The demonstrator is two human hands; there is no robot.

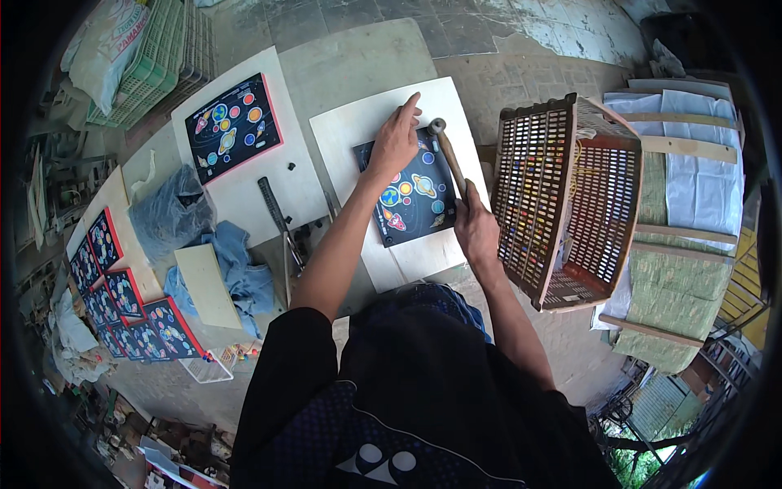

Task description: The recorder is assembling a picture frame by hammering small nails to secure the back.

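A dark puzzle board (pixel 442 213) with printed planets and rockets lies on a pale wooden sheet (pixel 342 122) in front of me. My left hand (pixel 396 145) is over the board's far edge, its fingers stretched out and pointing away from me, covering the upper left part of the print. What lies beneath the palm is hidden. My right hand (pixel 477 228) is closed round the lower handle of a hammer (pixel 450 155). The hammer's metal head rests over or just above the board's far right corner; contact cannot be made out. A small dark round piece shows at the near left corner.
Left of me, a similar red-edged board (pixel 234 129) lies on another pale sheet. Near it are a second hammer (pixel 273 202), small black pieces, a dark plastic bag (pixel 173 213) and a blue cloth (pixel 228 265). More boards (pixel 167 326) sit farther left. A brown crate (pixel 533 196) stands right.
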